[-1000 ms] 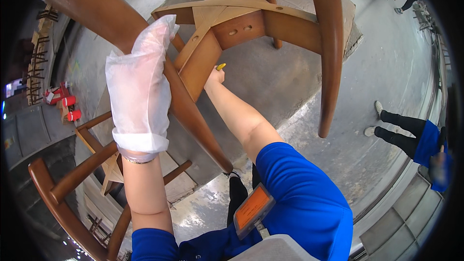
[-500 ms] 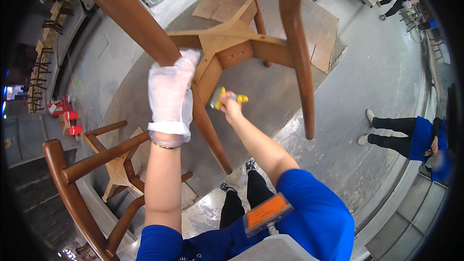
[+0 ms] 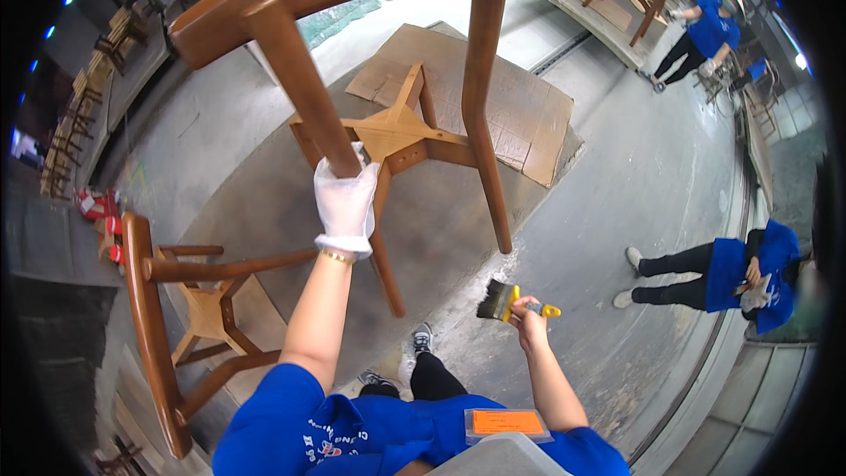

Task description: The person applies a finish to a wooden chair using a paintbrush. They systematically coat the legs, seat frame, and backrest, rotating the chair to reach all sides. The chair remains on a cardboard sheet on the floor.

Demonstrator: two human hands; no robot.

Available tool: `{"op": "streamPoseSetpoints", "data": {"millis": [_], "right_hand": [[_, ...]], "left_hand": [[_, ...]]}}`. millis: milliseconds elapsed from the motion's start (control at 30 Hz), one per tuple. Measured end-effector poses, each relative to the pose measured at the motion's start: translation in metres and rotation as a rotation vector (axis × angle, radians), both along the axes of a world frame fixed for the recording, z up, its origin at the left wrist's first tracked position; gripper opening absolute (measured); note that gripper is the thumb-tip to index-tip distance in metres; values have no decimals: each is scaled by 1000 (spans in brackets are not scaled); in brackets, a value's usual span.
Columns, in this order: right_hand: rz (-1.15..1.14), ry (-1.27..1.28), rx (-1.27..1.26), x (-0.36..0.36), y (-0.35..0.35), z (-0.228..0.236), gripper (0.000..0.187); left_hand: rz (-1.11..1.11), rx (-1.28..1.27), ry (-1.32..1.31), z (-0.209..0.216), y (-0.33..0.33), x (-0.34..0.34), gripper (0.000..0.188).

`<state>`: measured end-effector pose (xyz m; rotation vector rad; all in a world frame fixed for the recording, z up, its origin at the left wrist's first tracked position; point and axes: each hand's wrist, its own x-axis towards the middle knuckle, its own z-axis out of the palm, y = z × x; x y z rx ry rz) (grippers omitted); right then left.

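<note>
A brown wooden chair frame [image 3: 307, 88] stands in front of me, with a curved top rail and a paler cross-shaped seat support. My left hand [image 3: 345, 207], in a thin white glove, is closed round the low part of its left post. Bare and well apart from the chair, my right hand [image 3: 530, 324] grips a wide paintbrush [image 3: 496, 300] by its yellow handle. The dark bristles point left, over the floor. To my left is a second brown chair frame [image 3: 159, 344], touched by neither hand.
Flat cardboard [image 3: 529, 137] lies beyond the chair. One person [image 3: 749, 278] stands at the right, and another [image 3: 705, 35] works at the far right near a platform [image 3: 564, 9] with chairs. More chair frames [image 3: 75, 123] line the far left, near red containers [image 3: 99, 204].
My right hand has drawn the brush out from near the chair's lower frame, to the right and nearer me. The view has shifted, showing the top rail. My left hand still grips the post.
</note>
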<state>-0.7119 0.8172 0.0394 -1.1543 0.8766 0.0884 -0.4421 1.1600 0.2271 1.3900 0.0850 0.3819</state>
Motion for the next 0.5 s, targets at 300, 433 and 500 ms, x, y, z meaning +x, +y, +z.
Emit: {"op": "streamPoseSetpoints", "data": {"millis": [300,433,500], "right_hand": [[-152,70,-55,-80,-5,6,17],[-173,-49,42,-52,24,22,16],[-168,-199,161,-21,38,28,17]], "left_hand": [[248,659,77,-78,-18,21,56],[188,451,129,-96,-31,5,55],[122,551,278,-99,-24,3,62]]}}
